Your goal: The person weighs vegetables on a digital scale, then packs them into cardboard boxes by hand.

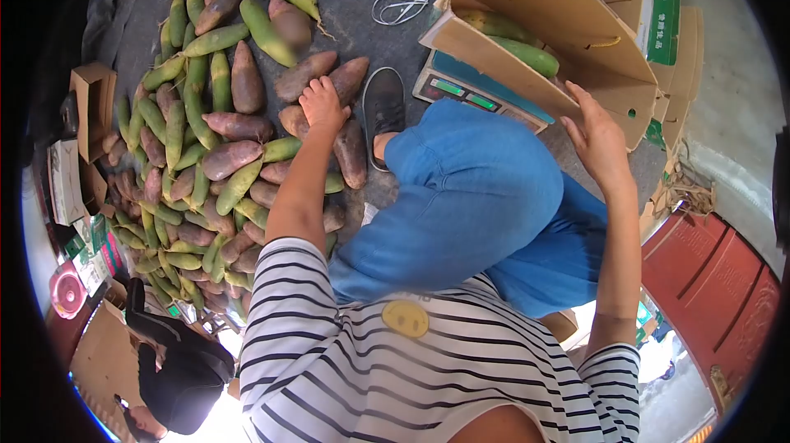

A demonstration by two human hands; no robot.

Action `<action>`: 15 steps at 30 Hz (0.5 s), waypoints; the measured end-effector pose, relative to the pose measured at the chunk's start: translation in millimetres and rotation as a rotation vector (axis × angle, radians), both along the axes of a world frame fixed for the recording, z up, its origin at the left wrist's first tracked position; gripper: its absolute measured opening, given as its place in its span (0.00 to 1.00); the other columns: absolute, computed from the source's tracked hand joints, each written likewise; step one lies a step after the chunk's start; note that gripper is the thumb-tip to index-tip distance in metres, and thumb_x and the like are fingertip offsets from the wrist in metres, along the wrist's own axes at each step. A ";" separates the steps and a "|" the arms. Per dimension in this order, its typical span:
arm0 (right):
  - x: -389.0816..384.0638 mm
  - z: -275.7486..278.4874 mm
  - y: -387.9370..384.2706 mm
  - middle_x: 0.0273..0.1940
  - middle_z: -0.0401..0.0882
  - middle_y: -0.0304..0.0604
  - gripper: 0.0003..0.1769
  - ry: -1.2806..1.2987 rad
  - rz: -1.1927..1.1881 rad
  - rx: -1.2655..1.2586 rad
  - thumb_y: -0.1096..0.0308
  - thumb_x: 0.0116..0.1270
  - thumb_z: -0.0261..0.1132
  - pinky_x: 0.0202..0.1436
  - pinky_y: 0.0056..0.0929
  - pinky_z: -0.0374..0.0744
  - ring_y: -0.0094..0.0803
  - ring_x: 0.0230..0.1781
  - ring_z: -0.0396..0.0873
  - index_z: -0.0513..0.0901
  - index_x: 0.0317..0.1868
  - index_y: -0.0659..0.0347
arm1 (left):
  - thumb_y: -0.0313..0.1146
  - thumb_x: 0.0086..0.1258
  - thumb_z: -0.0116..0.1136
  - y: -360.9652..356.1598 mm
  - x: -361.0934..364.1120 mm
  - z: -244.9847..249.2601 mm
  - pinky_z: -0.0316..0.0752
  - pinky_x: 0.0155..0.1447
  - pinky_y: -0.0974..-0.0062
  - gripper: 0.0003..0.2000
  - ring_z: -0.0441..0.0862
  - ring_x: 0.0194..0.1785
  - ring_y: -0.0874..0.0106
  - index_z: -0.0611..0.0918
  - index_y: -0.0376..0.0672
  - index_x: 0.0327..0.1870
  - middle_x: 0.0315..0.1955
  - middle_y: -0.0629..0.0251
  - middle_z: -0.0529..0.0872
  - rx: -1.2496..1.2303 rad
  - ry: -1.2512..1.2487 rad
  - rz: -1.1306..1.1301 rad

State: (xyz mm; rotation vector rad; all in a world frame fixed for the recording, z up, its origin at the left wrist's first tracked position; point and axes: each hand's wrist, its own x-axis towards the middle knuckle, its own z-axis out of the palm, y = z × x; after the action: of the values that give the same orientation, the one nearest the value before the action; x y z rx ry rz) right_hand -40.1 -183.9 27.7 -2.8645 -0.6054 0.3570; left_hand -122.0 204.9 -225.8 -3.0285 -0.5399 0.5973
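Observation:
My left hand [323, 105] reaches into the pile on the floor, its fingers curled over a purple-skinned radish [293, 121] that is partly hidden beneath it. Around it lie more purple radishes [350, 78] and long green radishes [265, 31]. On the right, my right hand [599, 137] is open, thumb and fingers apart, beside the near edge of a cardboard box [494, 52]. Green radishes [527, 57] lie inside that box. Under the box is a scale [465, 89] with lit green displays.
A large heap of green and purple radishes [189, 188] spreads across the dark floor at left. White string [403, 6] lies near the box. More cartons [665, 15] stand at upper right. Another person in dark clothes [185, 373] is at lower left. My shoe [384, 109] stands between heap and scale.

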 end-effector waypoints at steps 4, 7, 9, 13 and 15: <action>0.4 -1.0 0.7 0.50 0.79 0.49 0.25 0.010 -0.016 -0.001 0.68 0.64 0.63 0.52 0.41 0.76 0.47 0.49 0.78 0.69 0.61 0.57 | 0.47 0.45 0.75 -8.5 -3.0 -1.5 0.69 0.55 0.56 0.38 0.73 0.54 0.57 0.66 0.40 0.55 0.49 0.58 0.72 0.027 0.006 0.011; 4.4 -1.8 2.8 0.49 0.79 0.50 0.24 0.000 0.006 -0.026 0.69 0.64 0.62 0.51 0.41 0.76 0.47 0.49 0.78 0.70 0.60 0.58 | 0.47 0.46 0.75 -12.6 -4.2 -6.1 0.70 0.55 0.57 0.39 0.73 0.54 0.58 0.65 0.40 0.55 0.50 0.58 0.71 0.086 -0.013 0.038; 4.2 -2.5 1.8 0.48 0.80 0.50 0.23 -0.009 0.014 -0.017 0.69 0.64 0.62 0.51 0.41 0.76 0.48 0.48 0.78 0.71 0.59 0.59 | 0.48 0.45 0.74 -13.8 -5.2 -12.9 0.71 0.54 0.57 0.40 0.73 0.54 0.57 0.65 0.40 0.56 0.50 0.58 0.71 0.086 -0.008 0.055; 6.1 -0.7 1.8 0.48 0.80 0.50 0.22 -0.005 0.039 0.000 0.70 0.62 0.63 0.51 0.41 0.76 0.48 0.48 0.78 0.73 0.57 0.60 | 0.48 0.45 0.74 -6.2 -0.8 -6.9 0.73 0.55 0.58 0.40 0.74 0.55 0.55 0.66 0.37 0.56 0.52 0.53 0.72 -0.107 0.009 0.168; 6.9 -1.7 -2.1 0.46 0.80 0.51 0.22 -0.051 0.073 0.038 0.71 0.61 0.63 0.50 0.41 0.76 0.48 0.47 0.79 0.73 0.56 0.60 | 0.49 0.43 0.74 -6.7 5.2 -3.5 0.72 0.58 0.61 0.42 0.74 0.57 0.55 0.67 0.36 0.57 0.53 0.51 0.73 -0.259 0.001 0.317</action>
State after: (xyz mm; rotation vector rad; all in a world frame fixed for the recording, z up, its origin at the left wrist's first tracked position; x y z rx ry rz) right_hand -33.2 -186.0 25.9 -2.8282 -0.7189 0.2809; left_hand -116.9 198.2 -229.3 -3.2029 -1.0324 0.7316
